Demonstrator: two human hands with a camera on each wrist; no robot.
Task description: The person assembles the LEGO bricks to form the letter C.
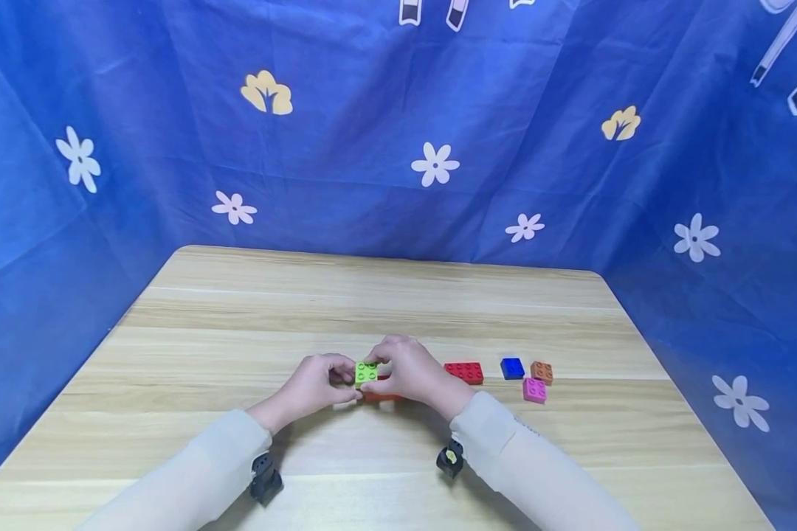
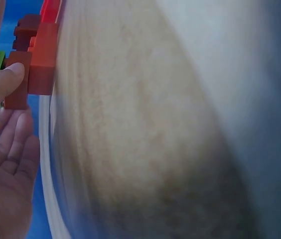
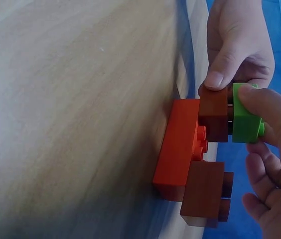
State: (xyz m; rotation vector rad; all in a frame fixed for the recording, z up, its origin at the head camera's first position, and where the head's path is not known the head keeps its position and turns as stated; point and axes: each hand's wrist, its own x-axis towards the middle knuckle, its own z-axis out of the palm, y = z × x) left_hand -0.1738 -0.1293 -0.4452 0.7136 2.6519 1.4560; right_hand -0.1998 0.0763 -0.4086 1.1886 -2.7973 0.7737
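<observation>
We pinch the green block in our right hand, just above a brown block gripped by our left hand on the orange block. Our right hand hides a second brown block from the head view; rightward lie a red block, a blue block, a copper block and a pink block.

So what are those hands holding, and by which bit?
The right hand pinches the green brick by opposite sides. The left hand grips the brown brick just below, thumb on its side; where its other fingers touch is hidden.
</observation>
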